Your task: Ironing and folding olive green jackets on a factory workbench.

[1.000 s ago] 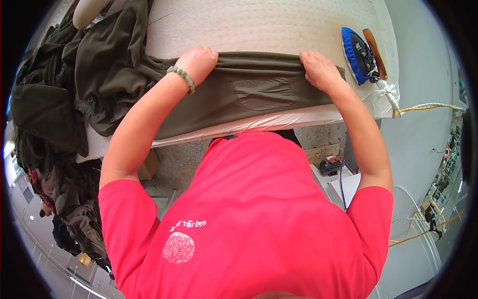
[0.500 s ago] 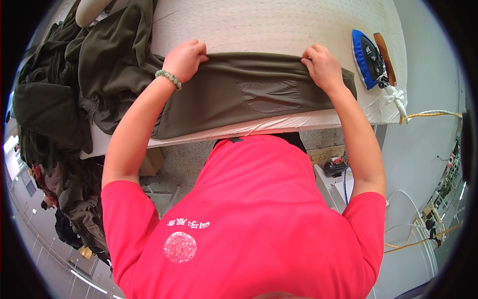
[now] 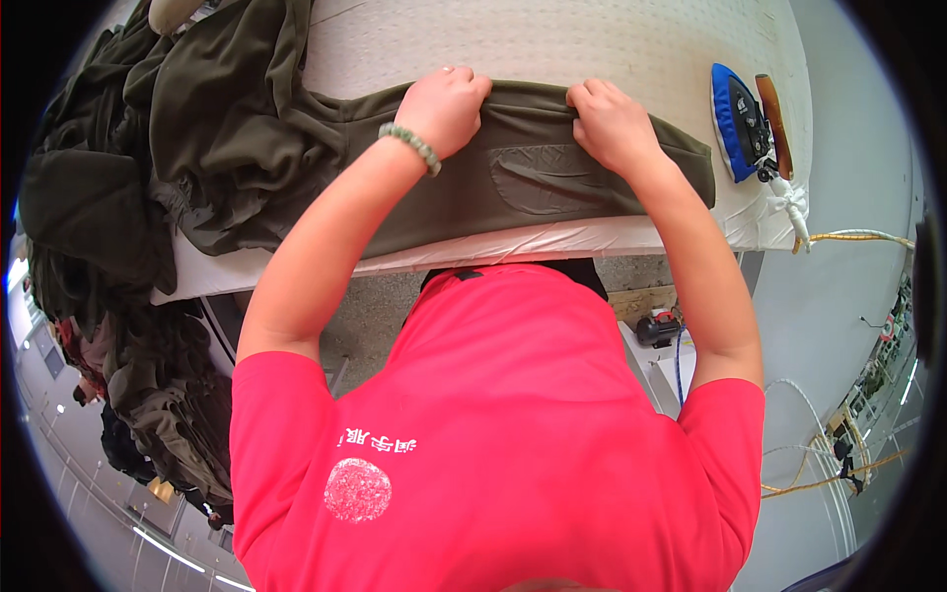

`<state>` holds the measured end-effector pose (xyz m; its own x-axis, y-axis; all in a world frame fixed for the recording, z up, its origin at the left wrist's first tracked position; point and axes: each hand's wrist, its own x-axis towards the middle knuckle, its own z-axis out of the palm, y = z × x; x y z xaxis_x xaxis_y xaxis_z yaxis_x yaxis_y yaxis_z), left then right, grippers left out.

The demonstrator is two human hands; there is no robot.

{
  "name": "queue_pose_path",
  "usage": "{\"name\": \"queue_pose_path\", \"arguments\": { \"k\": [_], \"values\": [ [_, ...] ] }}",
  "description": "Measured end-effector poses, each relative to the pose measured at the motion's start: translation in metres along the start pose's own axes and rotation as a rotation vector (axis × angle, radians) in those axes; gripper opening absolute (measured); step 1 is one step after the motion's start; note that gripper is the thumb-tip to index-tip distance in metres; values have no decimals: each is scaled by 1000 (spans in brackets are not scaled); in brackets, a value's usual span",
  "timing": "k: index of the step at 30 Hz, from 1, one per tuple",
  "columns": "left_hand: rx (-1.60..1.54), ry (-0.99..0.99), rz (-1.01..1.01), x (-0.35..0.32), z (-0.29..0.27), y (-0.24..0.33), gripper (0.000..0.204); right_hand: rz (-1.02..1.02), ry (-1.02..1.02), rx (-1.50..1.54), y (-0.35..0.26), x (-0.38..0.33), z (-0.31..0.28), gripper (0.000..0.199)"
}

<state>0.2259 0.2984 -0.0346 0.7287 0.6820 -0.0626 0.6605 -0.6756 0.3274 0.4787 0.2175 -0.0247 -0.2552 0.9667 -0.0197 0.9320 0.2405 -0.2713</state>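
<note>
Head view: both hands are curled shut over the far edge of an olive garment [image 3: 533,187] that lies spread across a padded board [image 3: 552,44]. The left hand [image 3: 449,104], with a pale green bead bracelet [image 3: 411,146] at the wrist, pinches the cloth edge with fingers folded over it; the right hand [image 3: 610,123] grips the same edge just beside it, knuckles up, fingers tucked under the fold. A stitched pocket patch [image 3: 538,178] shows on the garment between and below the two hands. The cloth runs left off the hands into a heap of more olive cloth [image 3: 207,128] bunched on the board's left end and spilling over its side. The board's cover is off-white with a fine dotted texture, and its near edge is a smooth white band [image 3: 592,237]. At the right end, well apart from the hands, a blue iron [image 3: 740,118] rests on its side next to a brown strip [image 3: 774,111], with a white knotted cord [image 3: 789,202] below it and a yellow hose [image 3: 858,237] leading off. Below the board are a grey floor, a small black and red device [image 3: 659,326] with a blue cable, and dark clothes [image 3: 158,395] piled at the left. The person wears a red shirt [image 3: 513,444] with a white round print.
</note>
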Motion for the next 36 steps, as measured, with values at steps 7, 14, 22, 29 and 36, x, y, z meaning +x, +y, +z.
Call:
{"name": "queue_pose_path", "arguments": {
  "k": [7, 14, 22, 29, 36],
  "values": [
    [8, 5, 18, -7, 2, -11, 13, 103, -389, -119, 3, 17, -1, 29],
    [35, -15, -231, -71, -61, -115, 13, -18, 60, -92, -60, -23, 22, 62],
    [165, 201, -76, -63, -52, -134, 15, 153, 40, -169, -89, -11, 36, 67],
    [32, 361, 12, -88, -29, -96, 13, -27, 180, 197, -105, 28, 44, 42],
    [19, -2, -79, -71, -39, -131, 10, 63, -35, 266, -119, 87, 46, 24]
  ]
}}
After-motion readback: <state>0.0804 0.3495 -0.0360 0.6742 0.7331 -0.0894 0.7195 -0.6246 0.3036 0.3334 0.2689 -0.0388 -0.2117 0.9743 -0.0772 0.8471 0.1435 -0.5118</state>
